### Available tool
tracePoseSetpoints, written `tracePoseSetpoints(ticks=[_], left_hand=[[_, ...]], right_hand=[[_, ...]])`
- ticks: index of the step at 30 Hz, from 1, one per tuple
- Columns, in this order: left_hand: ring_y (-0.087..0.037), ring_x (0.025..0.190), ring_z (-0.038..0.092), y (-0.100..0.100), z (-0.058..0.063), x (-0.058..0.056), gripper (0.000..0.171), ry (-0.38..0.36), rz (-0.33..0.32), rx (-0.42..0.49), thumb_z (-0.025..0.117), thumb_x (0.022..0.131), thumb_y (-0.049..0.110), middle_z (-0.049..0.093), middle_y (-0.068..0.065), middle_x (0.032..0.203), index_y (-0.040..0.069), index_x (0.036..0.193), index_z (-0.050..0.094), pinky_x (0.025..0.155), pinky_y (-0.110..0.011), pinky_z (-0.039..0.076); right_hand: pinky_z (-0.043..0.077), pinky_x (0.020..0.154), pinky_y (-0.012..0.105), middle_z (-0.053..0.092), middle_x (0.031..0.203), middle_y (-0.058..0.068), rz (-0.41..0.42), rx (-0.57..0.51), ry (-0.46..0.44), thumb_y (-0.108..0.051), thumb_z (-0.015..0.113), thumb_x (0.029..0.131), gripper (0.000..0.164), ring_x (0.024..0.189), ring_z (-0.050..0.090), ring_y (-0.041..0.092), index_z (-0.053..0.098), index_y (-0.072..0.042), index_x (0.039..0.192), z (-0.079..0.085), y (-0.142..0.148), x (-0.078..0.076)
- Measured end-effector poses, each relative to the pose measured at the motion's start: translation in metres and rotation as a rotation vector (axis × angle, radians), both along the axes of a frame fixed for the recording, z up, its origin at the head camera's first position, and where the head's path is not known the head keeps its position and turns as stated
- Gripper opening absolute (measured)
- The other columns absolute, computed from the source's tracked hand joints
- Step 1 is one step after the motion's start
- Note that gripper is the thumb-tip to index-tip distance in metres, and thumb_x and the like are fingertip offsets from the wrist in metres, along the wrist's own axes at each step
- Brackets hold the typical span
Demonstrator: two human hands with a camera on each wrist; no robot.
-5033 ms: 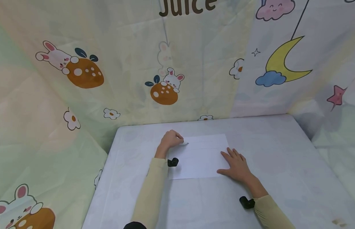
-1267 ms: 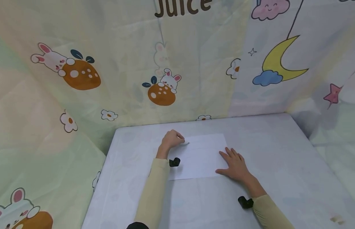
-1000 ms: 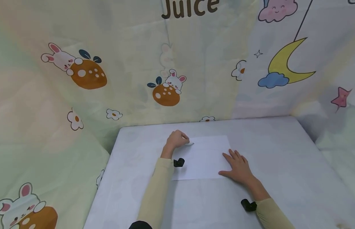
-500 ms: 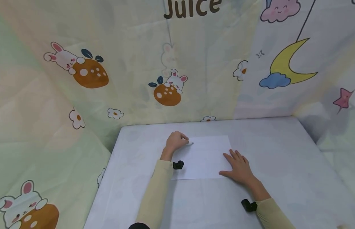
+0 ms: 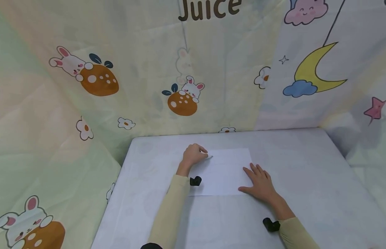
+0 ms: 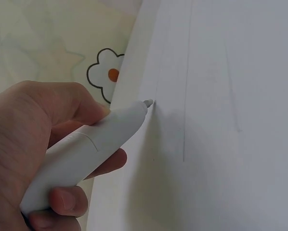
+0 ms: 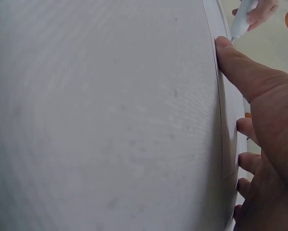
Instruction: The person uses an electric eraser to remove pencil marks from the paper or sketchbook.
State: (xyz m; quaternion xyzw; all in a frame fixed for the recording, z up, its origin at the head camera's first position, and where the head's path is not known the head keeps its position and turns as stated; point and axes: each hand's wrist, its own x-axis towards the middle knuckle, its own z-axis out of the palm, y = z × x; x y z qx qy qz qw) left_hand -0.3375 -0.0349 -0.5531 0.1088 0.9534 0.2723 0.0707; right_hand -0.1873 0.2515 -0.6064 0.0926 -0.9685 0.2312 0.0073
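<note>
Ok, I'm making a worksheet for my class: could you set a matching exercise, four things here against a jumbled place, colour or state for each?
1. left hand
2. right hand
3. sheet of paper
4. crescent moon

A. flat on the table
B. yellow, printed on the backdrop
C. curled round the pen
D. spread at the sheet's right edge

Pairs: 1-C, 2-D, 3-A, 4-B

In the head view, passable over the table [image 5: 311, 173] at right and between the sleeves [image 5: 171, 211] at lower centre, up to the paper [image 5: 225, 180]. Blocked left of centre by the left hand [image 5: 194, 155] and pen [image 6: 86, 154], right of centre by the right hand [image 5: 260, 184]; walled across the top by printed cloth [image 5: 143, 69].
</note>
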Motion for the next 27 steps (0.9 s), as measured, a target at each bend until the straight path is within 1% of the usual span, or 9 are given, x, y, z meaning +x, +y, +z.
tracePoseSetpoints(ticks=[4,7,10,14,18,21,27], left_hand=[[-0.014,0.089,0.062,-0.0021,0.0042,0.0011,0.015,-0.001,0.008,-0.015,0.071,0.082,0.031,0.071,0.002,0.106,0.024,0.091,0.080,0.062,-0.029,0.048],[-0.014,0.085,0.062,-0.0024,0.0061,0.0014,0.015,-0.007,0.009,-0.018,0.071,0.081,0.030,0.071,0.001,0.107,0.023,0.091,0.080,0.060,-0.030,0.048],[-0.012,0.082,0.061,-0.0016,0.0055,0.0003,0.017,-0.001,-0.002,-0.030,0.070,0.081,0.031,0.071,0.002,0.106,0.023,0.092,0.080,0.059,-0.028,0.047],[-0.011,0.084,0.060,-0.0005,0.0050,-0.0014,0.019,-0.001,-0.024,-0.020,0.069,0.082,0.033,0.071,0.002,0.105,0.022,0.093,0.080,0.062,-0.028,0.047],[-0.013,0.086,0.061,-0.0021,0.0057,-0.0019,0.017,-0.003,-0.007,-0.012,0.070,0.081,0.031,0.071,0.002,0.106,0.023,0.091,0.080,0.062,-0.030,0.048],[-0.013,0.086,0.061,-0.0038,0.0052,-0.0021,0.016,0.003,0.006,-0.023,0.070,0.080,0.031,0.070,0.002,0.106,0.024,0.091,0.080,0.062,-0.030,0.048],[-0.013,0.086,0.062,-0.0007,0.0053,-0.0014,0.018,0.004,-0.023,-0.041,0.070,0.081,0.032,0.071,0.002,0.105,0.023,0.092,0.080,0.064,-0.029,0.048]], right_hand=[[0.012,0.102,0.069,0.029,0.150,0.030,0.000,0.000,0.001,-0.056,0.077,0.073,0.093,0.138,0.017,0.050,0.046,-0.002,0.142,0.0001,-0.0004,0.0000],[0.013,0.102,0.069,0.029,0.150,0.030,-0.001,0.003,0.003,-0.056,0.077,0.073,0.093,0.138,0.018,0.050,0.046,-0.002,0.142,-0.0004,-0.0003,0.0000],[0.013,0.102,0.069,0.029,0.150,0.029,0.002,-0.003,0.008,-0.056,0.077,0.073,0.093,0.138,0.017,0.050,0.046,-0.003,0.142,-0.0003,0.0000,-0.0003],[0.012,0.103,0.068,0.028,0.151,0.028,0.003,-0.003,0.008,-0.056,0.077,0.073,0.092,0.139,0.017,0.049,0.046,-0.004,0.143,0.0006,0.0007,-0.0005],[0.013,0.103,0.068,0.028,0.151,0.029,0.005,0.001,0.009,-0.056,0.077,0.074,0.092,0.138,0.017,0.049,0.046,-0.003,0.143,0.0018,0.0010,-0.0003],[0.013,0.102,0.068,0.028,0.150,0.029,0.004,0.004,0.011,-0.056,0.076,0.074,0.092,0.138,0.017,0.050,0.046,-0.003,0.142,0.0022,0.0011,-0.0003],[0.013,0.103,0.068,0.029,0.150,0.029,0.003,0.003,0.006,-0.056,0.077,0.073,0.092,0.138,0.018,0.050,0.046,-0.002,0.142,0.0017,0.0012,0.0007]])
